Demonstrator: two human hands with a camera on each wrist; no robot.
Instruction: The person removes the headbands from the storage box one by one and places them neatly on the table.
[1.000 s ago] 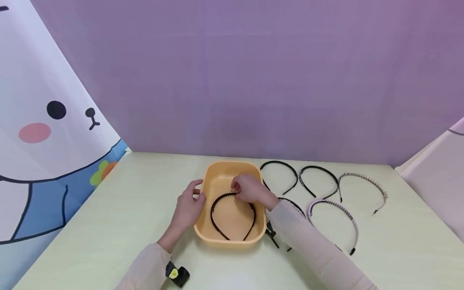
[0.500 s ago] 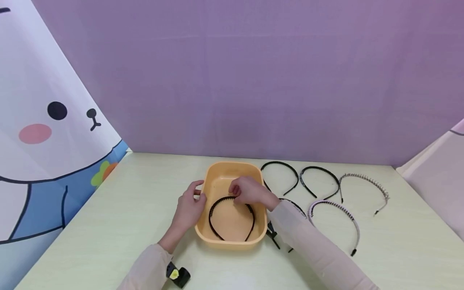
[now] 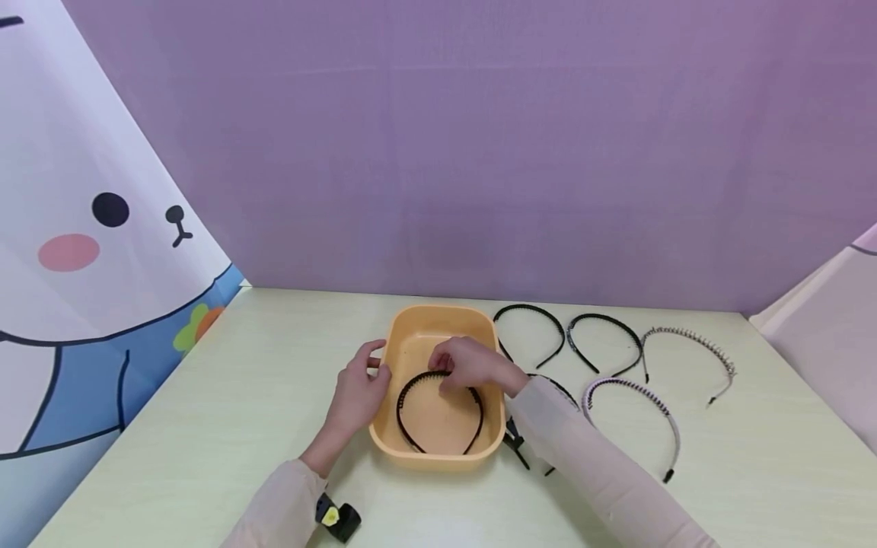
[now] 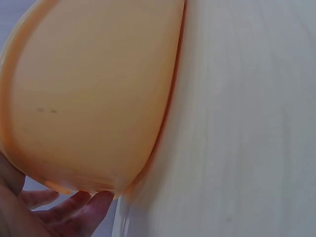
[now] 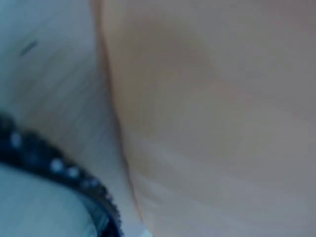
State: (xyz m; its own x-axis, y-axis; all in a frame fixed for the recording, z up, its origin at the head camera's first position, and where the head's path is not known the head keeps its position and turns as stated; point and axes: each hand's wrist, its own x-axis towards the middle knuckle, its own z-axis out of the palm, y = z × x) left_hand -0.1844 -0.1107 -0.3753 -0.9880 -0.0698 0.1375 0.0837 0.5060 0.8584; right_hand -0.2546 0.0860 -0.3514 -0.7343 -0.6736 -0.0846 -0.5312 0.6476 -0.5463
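Note:
A light orange plastic basin (image 3: pixel 438 461) stands on the table, and a black toothed headband (image 3: pixel 425 374) lies inside it, leaning toward the near wall. My right hand (image 3: pixel 473 364) reaches into the basin and pinches the band's top between thumb and fingers. At the basin's left wall, my left hand (image 3: pixel 358 388) holds the rim, its thumb at the edge. The left wrist view shows that hand's fingertips (image 4: pixel 101 200) against the outer wall. In the right wrist view, the basin wall (image 5: pixel 207 108) is blurred; a dark studded headband (image 5: pixel 59 165) lies beside it.
Right of the basin lie several headbands: a black one (image 3: pixel 563 335), another black one (image 3: pixel 604 316), a beaded pale one (image 3: pixel 699 337) and a lavender one (image 3: pixel 633 385). My right sleeve (image 3: pixel 582 457) covers part of others. Behind the table hangs a purple cloth (image 3: pixel 438 152).
The black headband's top has come down slightly inside the basin, toward me. My right hand has shifted slightly left and down with it. The left hand has kept its place on the rim.

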